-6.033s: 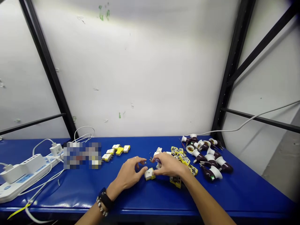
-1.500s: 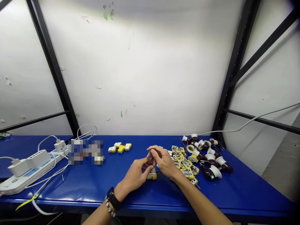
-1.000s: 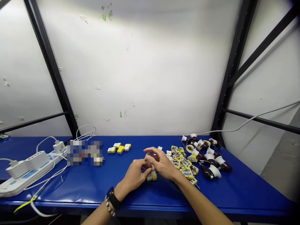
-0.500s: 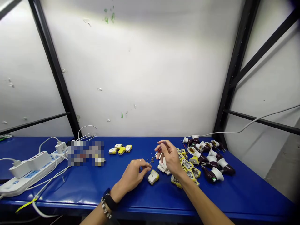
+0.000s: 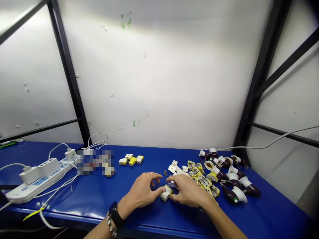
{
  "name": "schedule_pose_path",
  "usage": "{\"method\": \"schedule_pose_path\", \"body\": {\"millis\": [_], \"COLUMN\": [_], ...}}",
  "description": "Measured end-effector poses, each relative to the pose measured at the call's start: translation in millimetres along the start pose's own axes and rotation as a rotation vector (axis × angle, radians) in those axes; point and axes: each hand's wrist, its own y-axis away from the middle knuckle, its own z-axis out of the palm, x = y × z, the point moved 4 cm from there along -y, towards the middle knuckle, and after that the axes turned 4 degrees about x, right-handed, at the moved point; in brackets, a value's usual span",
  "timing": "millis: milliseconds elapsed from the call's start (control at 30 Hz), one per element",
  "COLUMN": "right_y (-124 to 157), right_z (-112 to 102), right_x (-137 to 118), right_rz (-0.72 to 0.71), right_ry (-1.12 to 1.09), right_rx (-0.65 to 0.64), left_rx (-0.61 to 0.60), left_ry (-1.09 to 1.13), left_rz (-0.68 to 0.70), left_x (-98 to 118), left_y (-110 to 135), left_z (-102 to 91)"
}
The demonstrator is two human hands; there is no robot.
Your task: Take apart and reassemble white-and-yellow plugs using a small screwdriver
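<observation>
A white-and-yellow electrical plug (image 5: 165,195) lies on the blue tabletop between my two hands. My left hand (image 5: 143,190) comes from the left with its fingers apart and curved, the thumb tip at the plug's upper side. My right hand (image 5: 189,191) curls in from the right, its thumb and fingertips close against the plug's right side. A screwdriver with a clear purplish handle (image 5: 171,184) is tucked in that hand, most of it hidden by the fingers. Just beyond the hands sits a small heap of screws (image 5: 165,173).
White plug covers (image 5: 173,167) and open yellow plug halves (image 5: 204,181) are piled right of my hands. Beyond them lie brown-and-white lamp holders (image 5: 233,179). Several closed plugs (image 5: 133,161) stand back left. A power strip (image 5: 37,182) with cables fills the far left.
Both hands have come down to the plug; my left hand's pinch near the screwdriver tip has opened. The screwdriver has turned back into my right hand. The view has shifted slightly.
</observation>
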Motion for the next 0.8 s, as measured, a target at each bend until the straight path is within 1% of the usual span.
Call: {"method": "schedule_pose_path", "body": {"millis": [67, 100, 167, 233, 300, 367, 433, 500, 600, 667, 733, 800], "right_y": [1, 1, 1, 3, 7, 13, 19, 23, 28, 28, 27, 25], "right_z": [8, 11, 11, 7, -1, -13, -29, -48, -75, -87, -91, -88], "right_x": [-2, -4, -6, -7, -5, 0, 10, 24, 51, 68, 83, 95], "right_rz": [-0.003, -0.004, 0.005, 0.025, 0.048, 0.073, 0.117, 0.188, 0.310, 0.370, 0.417, 0.444], "right_ry": [0.048, 0.059, 0.081, 0.088, 0.078, 0.084, 0.142, 0.201, 0.286, 0.338, 0.386, 0.392], "right_rx": [-0.059, -0.067, -0.050, -0.006, 0.050, 0.122, 0.199, 0.273, 0.360, 0.370, 0.345, 0.298], "left_rx": [-0.044, -0.065, -0.106, -0.113, -0.056, 0.047, 0.138, 0.174, 0.132, 0.078, 0.030, 0.009], "left_ry": [-0.027, -0.033, -0.026, 0.001, 0.043, 0.101, 0.139, 0.114, -0.012, -0.092, -0.138, -0.150], "left_rz": [0.012, 0.017, 0.040, 0.086, 0.139, 0.176, 0.198, 0.200, 0.198, 0.206, 0.228, 0.252], "left_x": [9, 12, 18, 24, 28, 32, 35, 37, 38, 39, 40, 38], "left_y": [11, 15, 18, 18, 16, 12, 5, -5, -27, -41, -51, -54], "left_z": [2.6, 4.0, 6.2, 5.5, 1.5, -3.6, -5.2, -0.1, 19.0, 33.9, 44.4, 45.8]}}
